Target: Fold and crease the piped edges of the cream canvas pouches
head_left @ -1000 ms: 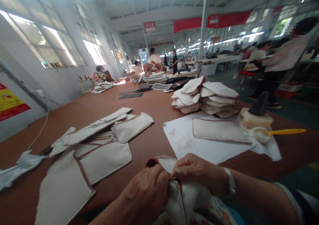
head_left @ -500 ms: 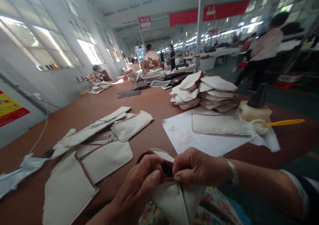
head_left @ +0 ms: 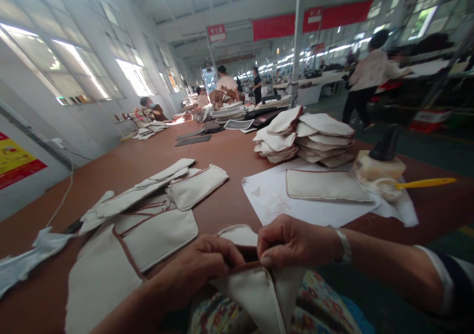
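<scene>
A cream fabric pouch with brown edging [head_left: 249, 294] hangs between my hands at the table's near edge, above a flowered cloth on my lap. My left hand [head_left: 202, 265] is closed on the pouch's brown edge, its fingertips partly hidden behind the fabric. With thumb and index finger my right hand [head_left: 287, 242] pinches the same edge, close to the top of a seam running down the front. Between the hands the pouch's mouth gapes a little, showing brown inside and a cream flap behind. Several similar cream pieces [head_left: 159, 235] lie overlapping to the left.
Stacked cream pouches [head_left: 322, 136] stand at the back right of the brown table [head_left: 222, 151]. Before them, one flat pouch [head_left: 329, 185] lies on white paper [head_left: 266, 201], beside a tub [head_left: 379, 168] and a yellow-handled brush [head_left: 425, 182]. People work farther off.
My left hand has shifted its grip leftward along the brown edge, thumb now tucked down, and the pouch's front spreads wider. My right hand stays nearly in place. A person at right has moved leftward.
</scene>
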Tool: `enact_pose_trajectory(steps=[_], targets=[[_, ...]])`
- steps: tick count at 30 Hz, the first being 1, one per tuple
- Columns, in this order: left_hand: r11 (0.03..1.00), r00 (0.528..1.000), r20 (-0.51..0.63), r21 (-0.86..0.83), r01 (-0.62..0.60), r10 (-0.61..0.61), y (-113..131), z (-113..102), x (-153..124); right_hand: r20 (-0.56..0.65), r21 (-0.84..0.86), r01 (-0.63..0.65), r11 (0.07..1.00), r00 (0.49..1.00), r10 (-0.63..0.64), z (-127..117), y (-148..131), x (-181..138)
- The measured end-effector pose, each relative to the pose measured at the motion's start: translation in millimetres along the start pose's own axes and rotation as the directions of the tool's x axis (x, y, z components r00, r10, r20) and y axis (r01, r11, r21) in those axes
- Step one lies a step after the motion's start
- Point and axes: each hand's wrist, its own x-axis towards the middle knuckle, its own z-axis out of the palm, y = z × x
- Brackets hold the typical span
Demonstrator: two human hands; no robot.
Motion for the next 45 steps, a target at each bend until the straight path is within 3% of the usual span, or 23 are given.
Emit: enact_pose_trajectory(steps=[6,11,13,15,17,18,21,26,32,35,39,43,45], targets=[[0.97,0.993,0.041,0.214,-0.119,0.113,21,7,2,-0.071,0.057,0.104,0.993,0.992,-0.1,9,-12,7],[0.999,0.999,0.014,0.023,-0.03,0.03,5,13,7,-0.23,0.09,0.041,0.995,0.973,-0.019,9,-14,1],[0.998,0.999,-0.042,-0.064,0.005,-0.008,-1,15,8,-0.285,-0.006,0.077,0.997,0.956,-0.075,8,-13,-4],[0.991,0.994,-0.109,-0.136,0.001,-0.016,-4,18,8,-0.367,-0.295,0.214,0.931,0.875,-0.317,8,-14,-11],[0.983,0.988,-0.154,-0.18,-0.023,-0.005,-4,22,8,-0.314,-0.618,0.295,0.729,0.758,-0.572,10,-16,-19],[0.981,0.987,-0.162,-0.192,-0.037,0.006,-4,23,8,-0.245,-0.717,0.307,0.626,0.73,-0.638,12,-17,-22],[0.977,0.985,-0.166,-0.2,-0.068,0.035,-5,27,8,-0.08,-0.824,0.307,0.476,0.769,-0.634,21,-18,-28],[0.985,0.98,-0.197,-0.163,-0.055,0.022,-7,26,5,-0.025,-0.878,0.272,0.395,0.796,-0.605,27,-17,-23],[0.998,0.982,-0.186,-0.037,-0.042,0.034,-5,27,0,0.051,-0.866,0.293,0.406,0.859,-0.51,22,-25,-21],[0.999,0.977,-0.212,-0.037,-0.031,0.023,-6,29,0,0.112,-0.864,0.327,0.382,0.866,-0.487,20,-28,-20],[0.999,0.978,-0.209,-0.032,-0.015,0.008,-6,33,1,0.177,-0.878,0.388,0.281,0.808,-0.562,22,-21,-12],[0.994,0.97,-0.243,0.104,0.027,-0.001,-3,34,0,0.274,-0.891,0.446,0.088,0.681,-0.679,23,-23,-14],[0.987,0.97,-0.242,0.157,0.038,0.001,-2,31,-1,0.207,-0.913,0.398,0.087,0.639,-0.741,20,-32,-22]])
